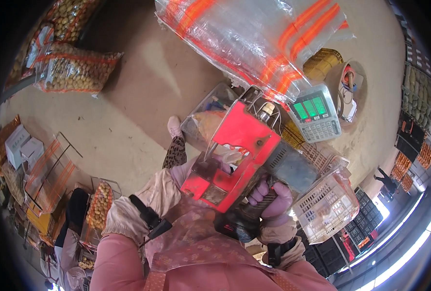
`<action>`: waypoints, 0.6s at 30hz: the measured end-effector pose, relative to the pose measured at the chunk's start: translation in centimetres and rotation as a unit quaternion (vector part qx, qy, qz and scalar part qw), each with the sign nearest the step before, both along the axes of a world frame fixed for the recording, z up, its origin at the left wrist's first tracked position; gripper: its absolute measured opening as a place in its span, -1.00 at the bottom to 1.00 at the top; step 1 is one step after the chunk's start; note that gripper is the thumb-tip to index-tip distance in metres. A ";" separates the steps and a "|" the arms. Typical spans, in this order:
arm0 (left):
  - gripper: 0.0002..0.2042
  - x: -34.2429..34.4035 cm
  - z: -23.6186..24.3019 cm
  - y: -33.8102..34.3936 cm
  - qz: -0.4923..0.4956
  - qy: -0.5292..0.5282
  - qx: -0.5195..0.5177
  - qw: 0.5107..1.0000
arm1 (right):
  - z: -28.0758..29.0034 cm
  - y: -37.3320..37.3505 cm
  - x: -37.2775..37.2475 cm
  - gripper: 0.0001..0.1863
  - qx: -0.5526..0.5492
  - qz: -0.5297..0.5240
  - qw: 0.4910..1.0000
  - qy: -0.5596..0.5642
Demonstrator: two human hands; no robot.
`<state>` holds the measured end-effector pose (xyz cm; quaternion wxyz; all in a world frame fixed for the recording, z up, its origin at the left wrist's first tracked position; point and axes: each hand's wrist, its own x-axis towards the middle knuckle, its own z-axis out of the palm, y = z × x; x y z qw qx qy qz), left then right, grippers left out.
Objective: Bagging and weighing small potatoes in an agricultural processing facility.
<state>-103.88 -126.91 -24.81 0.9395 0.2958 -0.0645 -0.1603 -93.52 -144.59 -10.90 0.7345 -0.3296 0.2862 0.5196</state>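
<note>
One red machine (252,131) I hold, right hand (277,200) closed around its dark handle (255,209); left hand (222,165), partly hidden, grips what, I cannot tell.

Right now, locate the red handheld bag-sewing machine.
In the head view, the red handheld bag-sewing machine is near centre, its black handle in the right hand, below and left of the green-lit scale display.

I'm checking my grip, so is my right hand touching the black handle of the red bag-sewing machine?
Touching: the head view shows the right hand wrapped around the black handle of the red bag-sewing machine, with no gap showing.
</note>
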 end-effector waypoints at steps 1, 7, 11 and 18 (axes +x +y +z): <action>-0.45 -0.1 0.1 -0.2 0.001 0.002 -0.004 1.000 | -0.1 -0.3 0.0 -0.66 -0.010 0.000 1.000 0.000; -0.44 0.9 1.0 -1.5 0.001 -0.009 -0.004 1.000 | -0.2 -3.2 0.9 -0.64 -0.034 0.073 0.996 -0.030; -0.44 1.8 1.4 -2.5 -0.006 -0.012 -0.004 1.000 | 0.3 -3.9 1.9 -0.66 -0.053 0.086 0.994 -0.044; -0.43 3.4 2.3 -5.2 -0.034 -0.010 -0.012 0.999 | -1.8 -7.6 1.7 -0.66 0.043 0.034 0.998 -0.018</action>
